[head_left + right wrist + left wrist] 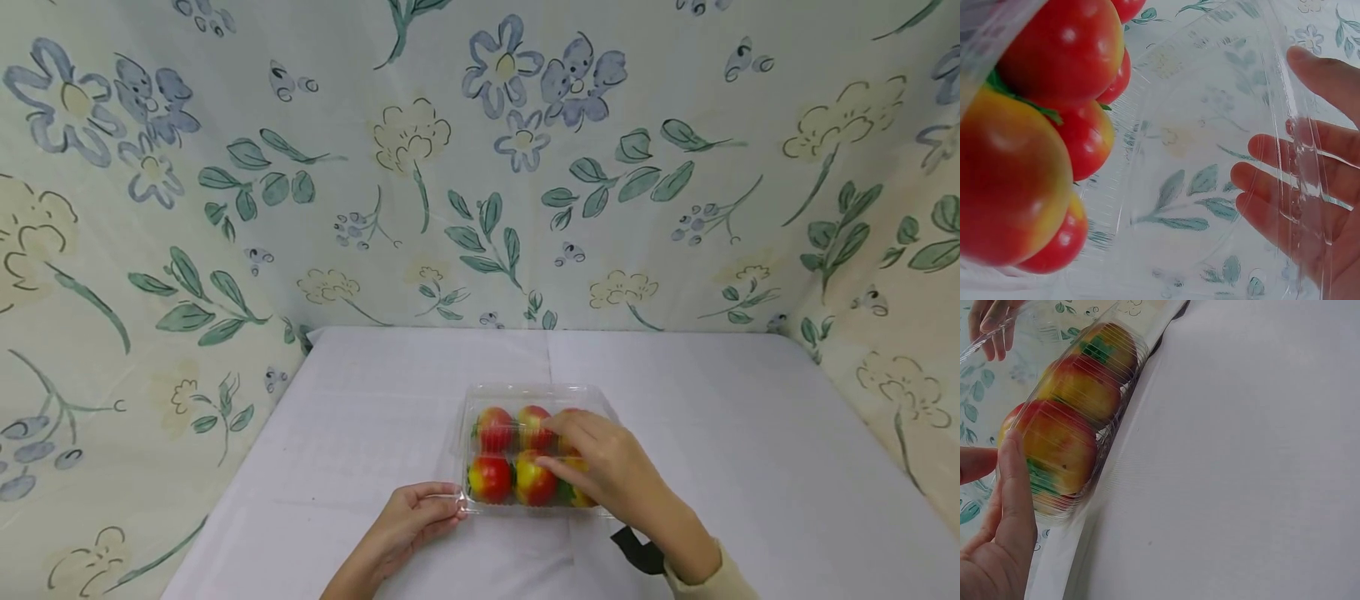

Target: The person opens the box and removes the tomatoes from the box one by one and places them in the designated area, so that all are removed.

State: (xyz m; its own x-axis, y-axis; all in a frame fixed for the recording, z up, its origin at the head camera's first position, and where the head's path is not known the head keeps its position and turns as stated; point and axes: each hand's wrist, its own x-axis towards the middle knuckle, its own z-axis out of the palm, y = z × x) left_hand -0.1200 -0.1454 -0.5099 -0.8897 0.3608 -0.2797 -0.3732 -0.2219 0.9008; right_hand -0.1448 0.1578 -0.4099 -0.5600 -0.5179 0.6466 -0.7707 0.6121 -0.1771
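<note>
A clear plastic clamshell box (480, 392) sits on the white table, holding several red-and-yellow fruits (491, 479) with green leaves. At its front left corner my left hand (408, 521) pinches the box's edge between thumb and fingers. My right hand (611, 462) is over the right side of the box and covers some of the fruits in the head view. Its fingers show through the raised clear lid (1179, 212) in the right wrist view, with the thumb (1329, 81) at the lid's edge, so that hand holds the lid there.
A white cloth (360, 417) covers the table. Floral fabric (480, 167) hangs behind it and along both sides. A black strap (637, 552) shows by the right wrist, beside a pale sleeve (712, 579).
</note>
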